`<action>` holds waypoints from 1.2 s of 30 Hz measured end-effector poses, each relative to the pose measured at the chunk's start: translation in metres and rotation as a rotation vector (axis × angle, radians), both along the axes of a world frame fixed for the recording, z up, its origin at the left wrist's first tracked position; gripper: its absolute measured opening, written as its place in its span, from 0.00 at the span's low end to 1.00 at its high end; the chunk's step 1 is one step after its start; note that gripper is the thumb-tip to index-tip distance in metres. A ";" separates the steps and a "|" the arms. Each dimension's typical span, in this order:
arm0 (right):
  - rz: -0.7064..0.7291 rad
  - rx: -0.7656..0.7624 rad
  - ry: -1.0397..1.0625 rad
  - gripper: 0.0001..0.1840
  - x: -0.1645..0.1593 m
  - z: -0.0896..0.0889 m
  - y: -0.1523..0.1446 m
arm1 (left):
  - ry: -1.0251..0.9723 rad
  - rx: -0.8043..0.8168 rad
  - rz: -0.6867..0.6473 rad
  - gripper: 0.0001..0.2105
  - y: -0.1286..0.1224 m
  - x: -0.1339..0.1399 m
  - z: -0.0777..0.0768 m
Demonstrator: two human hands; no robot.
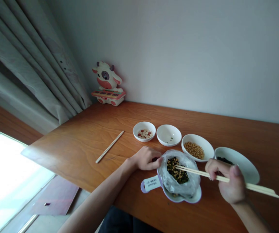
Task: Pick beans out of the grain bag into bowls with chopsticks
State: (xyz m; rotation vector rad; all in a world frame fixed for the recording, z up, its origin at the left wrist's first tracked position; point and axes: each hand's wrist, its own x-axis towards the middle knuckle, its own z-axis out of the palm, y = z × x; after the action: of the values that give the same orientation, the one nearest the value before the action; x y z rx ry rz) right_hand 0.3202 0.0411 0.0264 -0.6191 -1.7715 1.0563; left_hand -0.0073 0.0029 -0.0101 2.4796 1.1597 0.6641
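Observation:
My right hand [231, 181] is closed around a pair of wooden chopsticks [202, 173]. Their tips reach into a mix of dark green bits and tan beans [177, 170] inside a clear plastic bag [192, 163]. The bag sits in a pale lobed bowl [197, 195] with a purple rim and a labelled handle [152, 183]. At the bag's left edge, my left hand [147, 158] has its fingers curled and pinches the plastic; its fingertips are partly hidden. Just behind the bag stands a white bowl of tan beans [194, 150].
A white bowl with red and cream pieces [144, 132] and one with a few small bits [168, 135] stand behind. A white dish with dark pieces [247, 165] is partly behind my right hand. Another chopstick pair [110, 147] and a cow toy [108, 84] are left.

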 end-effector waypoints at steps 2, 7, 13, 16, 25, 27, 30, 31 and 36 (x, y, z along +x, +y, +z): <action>0.018 0.019 -0.014 0.38 0.002 -0.001 0.000 | -0.003 0.000 -0.003 0.21 0.000 0.000 0.000; 0.020 0.006 -0.056 0.39 0.006 -0.004 0.003 | -0.006 -0.022 0.016 0.22 0.000 0.000 0.001; 0.002 0.002 -0.087 0.39 0.010 -0.004 0.008 | -0.026 -0.030 0.016 0.22 -0.001 0.000 0.003; 0.001 0.013 -0.078 0.39 0.013 -0.001 0.009 | -0.024 -0.038 0.019 0.23 -0.001 0.000 0.004; -0.019 0.011 -0.060 0.40 0.015 0.005 0.007 | -0.022 -0.041 0.029 0.23 -0.001 -0.001 0.001; -0.040 0.011 -0.043 0.40 0.013 0.006 0.007 | -0.022 -0.041 0.029 0.23 -0.001 -0.001 0.001; -0.046 0.004 -0.052 0.40 0.012 0.004 0.007 | -0.020 -0.046 0.027 0.22 -0.001 0.000 0.002; -0.042 0.005 -0.072 0.40 0.012 0.002 0.008 | -0.020 -0.046 0.024 0.22 -0.001 0.000 0.003; -0.025 0.026 -0.158 0.39 0.018 -0.008 0.011 | -0.021 -0.046 0.017 0.24 -0.002 0.000 0.006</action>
State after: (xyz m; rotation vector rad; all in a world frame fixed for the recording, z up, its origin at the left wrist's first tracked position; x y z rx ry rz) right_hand 0.3377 0.0519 0.0180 -0.7233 -1.9055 0.9886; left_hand -0.0071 0.0012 -0.0038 2.4213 1.1757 0.6588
